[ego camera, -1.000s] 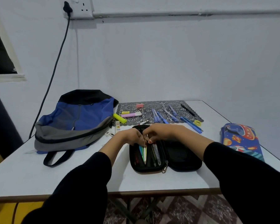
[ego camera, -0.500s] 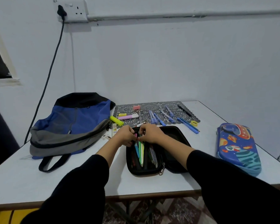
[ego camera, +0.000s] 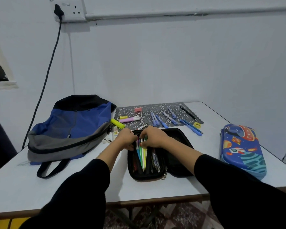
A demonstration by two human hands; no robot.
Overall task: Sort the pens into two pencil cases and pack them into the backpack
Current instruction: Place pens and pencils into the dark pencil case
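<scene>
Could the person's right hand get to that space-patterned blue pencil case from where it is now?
Probably yes. The right hand is busy at the open black pencil case, but only bare white table lies between it and the blue space-patterned hard pencil case.

Both my arms reach forward in black sleeves, my left hand [ego camera: 126, 139] and right hand [ego camera: 153, 138] close together, fingers curled and pinched downward, knuckles up.

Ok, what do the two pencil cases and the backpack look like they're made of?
Black pencil case: seemingly matte fabric over a stiff shell, since the open lid holds its shape; metal-looking zip pull.
Space-print pencil case: likely moulded semi-hard shell with smooth, slightly glossy printed skin; domed and unwrinkled.
Backpack: soft woven cloth, probably nylon or polyester, given its slumping and creasing.
</scene>
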